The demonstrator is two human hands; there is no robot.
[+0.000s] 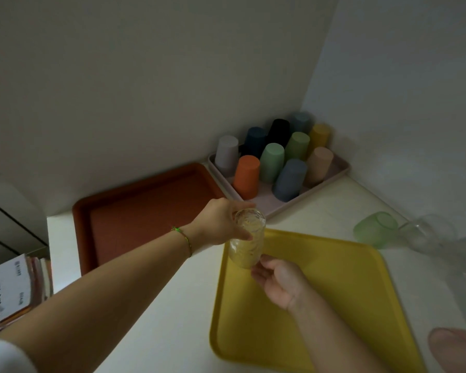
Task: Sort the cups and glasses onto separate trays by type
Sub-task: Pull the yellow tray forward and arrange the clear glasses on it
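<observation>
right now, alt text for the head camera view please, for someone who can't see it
Both hands hold a clear patterned drinking glass above the corner of a yellow plastic tray: the left hand grips its upper end, the right hand pinches its base. Behind sit a red-brown tray and a pale pink tray of upturned coloured plastic cups.

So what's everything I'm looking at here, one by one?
plastic cups: ten, mixed colours, upside down on pink tray
pink tray: one, pale pink, back corner
orange tray: one, rust orange, back left
yellow tray: one, yellow, front
patterned glass: one, clear, held over yellow tray's edge
green glass: one, frosted green, on its side, right
clear glasses: count unclear, blurred, far right
pink glass: one, pink, bottom right corner
books: stack, left edge
left hand: one, grips patterned glass's top
right hand: one, pinches its base
</observation>
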